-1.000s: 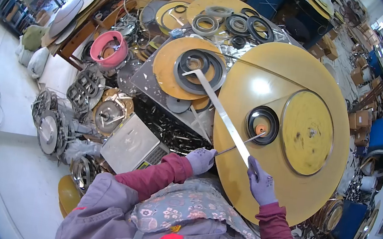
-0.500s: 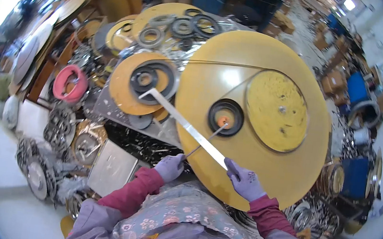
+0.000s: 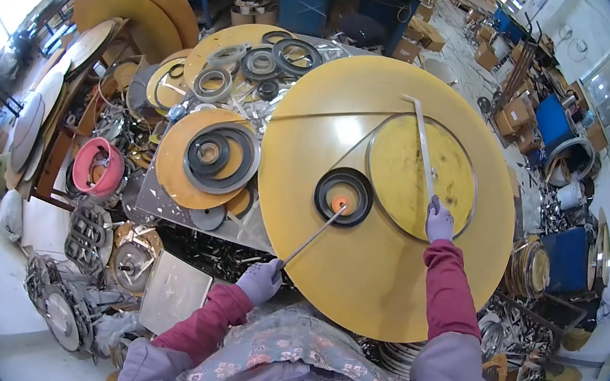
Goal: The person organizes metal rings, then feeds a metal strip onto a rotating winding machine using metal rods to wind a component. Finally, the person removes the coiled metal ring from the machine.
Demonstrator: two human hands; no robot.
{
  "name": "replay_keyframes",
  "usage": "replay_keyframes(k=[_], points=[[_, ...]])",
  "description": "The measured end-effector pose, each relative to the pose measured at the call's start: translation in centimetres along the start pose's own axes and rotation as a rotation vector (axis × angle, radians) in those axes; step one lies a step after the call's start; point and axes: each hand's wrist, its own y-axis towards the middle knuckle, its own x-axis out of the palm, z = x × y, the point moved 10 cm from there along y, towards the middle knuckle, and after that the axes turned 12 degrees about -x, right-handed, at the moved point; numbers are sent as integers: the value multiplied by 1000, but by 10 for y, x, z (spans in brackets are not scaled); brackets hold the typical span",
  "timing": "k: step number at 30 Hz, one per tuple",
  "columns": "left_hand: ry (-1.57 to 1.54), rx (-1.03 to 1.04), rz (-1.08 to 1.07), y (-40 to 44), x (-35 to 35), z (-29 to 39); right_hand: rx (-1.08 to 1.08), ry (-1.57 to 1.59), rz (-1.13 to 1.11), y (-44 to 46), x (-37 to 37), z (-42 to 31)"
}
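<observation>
My left hand (image 3: 260, 280), in a pale purple glove, is closed on the lower end of a thin metal rod (image 3: 306, 244). The rod's far end meets the orange centre of a black ring (image 3: 343, 196) on a large yellow disc (image 3: 377, 285). My gloved right hand (image 3: 440, 221) grips the near end of a long flat metal bar with a bent tip (image 3: 425, 145). That bar lies over a smaller, stained yellow disc (image 3: 407, 175) with a metal rim. A thin dark strip runs from the small disc's edge towards the left.
Left of the large disc, an orange disc (image 3: 179, 155) bears dark rings. More rings (image 3: 297, 57) lie behind it. A pink tub (image 3: 98, 166) stands further left, near a metal box (image 3: 176, 293). Cardboard boxes (image 3: 513, 115) are at the back right.
My right hand has moved forward and right, swinging the flat bar from the orange disc side over the small yellow disc. My left hand still holds the rod. The camera view has shifted.
</observation>
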Motion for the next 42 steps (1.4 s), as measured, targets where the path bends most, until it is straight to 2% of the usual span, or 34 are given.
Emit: replay_keyframes(k=[6, 7, 9, 12, 13, 19, 25, 28, 34, 36, 42], points=[[0, 34, 17, -1, -2, 7, -26, -114, -66, 15, 2, -13], [85, -2, -6, -4, -4, 12, -90, -139, 4, 21, 13, 3], [116, -11, -21, -2, 3, 3, -22, -157, -61, 18, 6, 4], [69, -26, -44, 1, 7, -8, -108, -131, -5, 15, 3, -2], [44, -33, -25, 1, 7, -12, -44, -203, -23, 12, -2, -7], [122, -129, -144, 0, 2, -3, 9, -156, -27, 6, -10, -2], [121, -81, -119, 1, 5, -4, -31, -96, -40, 1, -11, -14], [117, -138, -163, -2, 4, 0, -21, -75, -16, 1, -15, -17], [78, -12, -78, -2, 13, -11, -129, -145, 68, 6, 3, -8], [76, 39, -23, -3, 9, -7, -67, -129, 0, 5, 2, -10], [63, 13, -42, -8, 7, 2, -61, -82, -22, -1, -4, -11]])
